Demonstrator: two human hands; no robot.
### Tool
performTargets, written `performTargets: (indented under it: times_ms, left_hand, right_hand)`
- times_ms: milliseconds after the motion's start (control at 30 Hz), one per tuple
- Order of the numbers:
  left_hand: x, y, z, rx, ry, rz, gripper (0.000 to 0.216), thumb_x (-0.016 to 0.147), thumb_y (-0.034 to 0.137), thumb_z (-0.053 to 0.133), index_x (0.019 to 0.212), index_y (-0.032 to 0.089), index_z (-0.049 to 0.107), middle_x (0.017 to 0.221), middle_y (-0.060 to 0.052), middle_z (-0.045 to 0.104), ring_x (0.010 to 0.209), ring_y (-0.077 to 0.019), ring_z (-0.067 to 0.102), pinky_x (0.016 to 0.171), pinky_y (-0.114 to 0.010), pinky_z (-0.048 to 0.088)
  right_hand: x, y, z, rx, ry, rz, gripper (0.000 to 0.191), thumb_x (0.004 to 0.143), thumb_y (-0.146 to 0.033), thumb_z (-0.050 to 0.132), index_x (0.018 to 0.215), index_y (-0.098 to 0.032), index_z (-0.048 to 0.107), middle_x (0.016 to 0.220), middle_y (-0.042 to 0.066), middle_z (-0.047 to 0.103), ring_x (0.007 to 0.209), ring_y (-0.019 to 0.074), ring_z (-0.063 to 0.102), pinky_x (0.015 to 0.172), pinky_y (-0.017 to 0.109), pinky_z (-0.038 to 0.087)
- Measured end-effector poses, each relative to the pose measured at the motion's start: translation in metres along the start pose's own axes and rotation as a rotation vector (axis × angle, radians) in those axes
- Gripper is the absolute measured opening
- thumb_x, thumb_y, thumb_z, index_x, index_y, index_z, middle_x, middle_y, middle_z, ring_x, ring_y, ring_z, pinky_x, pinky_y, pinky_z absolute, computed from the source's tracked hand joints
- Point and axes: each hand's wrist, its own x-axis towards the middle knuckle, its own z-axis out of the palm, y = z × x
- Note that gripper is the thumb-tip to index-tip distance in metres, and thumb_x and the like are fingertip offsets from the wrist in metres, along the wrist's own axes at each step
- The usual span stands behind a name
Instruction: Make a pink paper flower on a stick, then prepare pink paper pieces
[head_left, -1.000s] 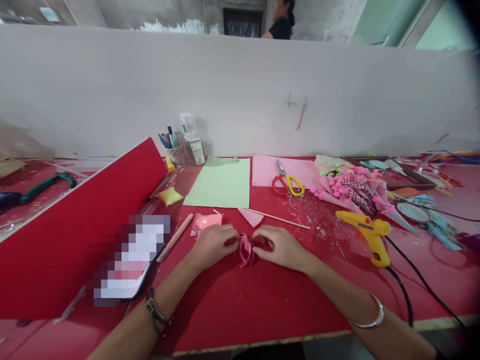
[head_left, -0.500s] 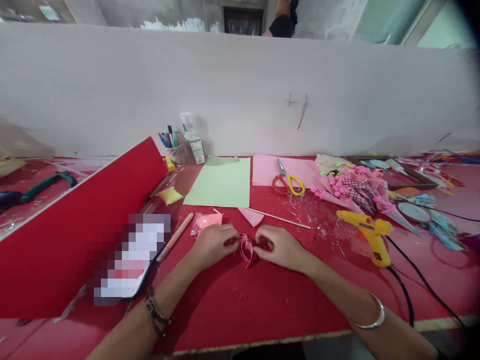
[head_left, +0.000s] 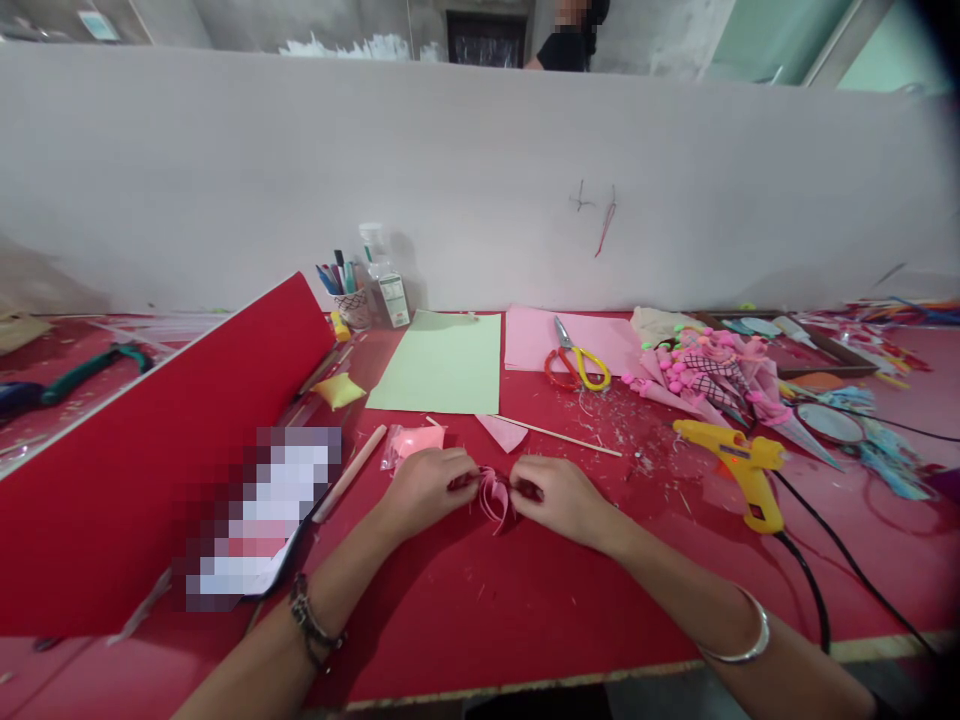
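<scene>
My left hand (head_left: 424, 487) and my right hand (head_left: 561, 494) rest on the red table (head_left: 480, 610), both pinched on a small pink folded paper piece (head_left: 493, 495) held between them. Curled pink strips stand up from it. The fingers of both hands are closed around its ends. A pink packet (head_left: 412, 442) lies just behind my left hand, and a pink paper scrap (head_left: 504, 432) lies behind the piece, beside a thin wooden stick (head_left: 559, 437).
A yellow glue gun (head_left: 739, 468) with a black cord lies at the right. Scissors (head_left: 574, 365) sit on pink paper; green paper (head_left: 442, 365) lies beside. A pile of pink paper cones (head_left: 709, 380), a pen cup (head_left: 349, 295) and a raised red board (head_left: 150, 450) surround. A person stands behind the partition.
My right hand has closed in slightly toward the pink piece, and the piece has been pressed narrower. My left hand stays in place.
</scene>
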Motion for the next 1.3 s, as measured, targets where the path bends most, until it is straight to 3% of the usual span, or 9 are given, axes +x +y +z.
performTargets:
  times_ms: [400,767,967,1300]
  left_hand:
    - [-0.001,0.0005,0.0009,0.029,0.019,0.042,0.017,0.071,0.018,0.045,0.054,0.017,0.042,0.051,0.005,0.044,0.049,-0.0082,0.037,0.048,-0.02,0.024]
    - [-0.001,0.0039,0.0027,0.034,0.006,0.058,0.021,0.074,0.021,0.042,0.053,0.017,0.041,0.049,0.004,0.043,0.047,-0.0086,0.037,0.048,-0.021,0.024]
    - [-0.0017,0.0038,0.0025,0.021,0.03,0.076,0.02,0.073,0.021,0.043,0.054,0.017,0.043,0.05,0.005,0.046,0.048,-0.0083,0.039,0.049,-0.021,0.026]
    - [-0.0009,0.007,-0.0006,0.046,0.069,0.04,0.019,0.071,0.018,0.042,0.052,0.017,0.041,0.048,0.004,0.042,0.046,-0.0082,0.035,0.047,-0.02,0.024]
  right_hand:
    - [-0.0015,0.0002,0.0007,0.025,0.028,-0.006,0.013,0.065,-0.014,0.047,0.058,-0.017,0.038,0.055,-0.004,0.045,0.051,0.0065,0.038,0.049,0.018,0.023]
    - [-0.0007,-0.0019,0.0025,0.01,0.006,-0.023,0.017,0.072,-0.022,0.047,0.057,-0.017,0.041,0.054,-0.004,0.047,0.051,0.0066,0.039,0.05,0.018,0.023]
    - [-0.0009,-0.0064,-0.0015,-0.017,0.008,0.011,0.014,0.075,-0.032,0.048,0.069,-0.019,0.049,0.057,-0.004,0.052,0.05,0.0071,0.043,0.048,0.019,0.022]
    - [-0.0031,-0.0047,0.0005,-0.029,0.022,-0.013,0.008,0.068,-0.016,0.049,0.06,-0.018,0.048,0.055,-0.003,0.053,0.049,0.0074,0.042,0.049,0.019,0.023]
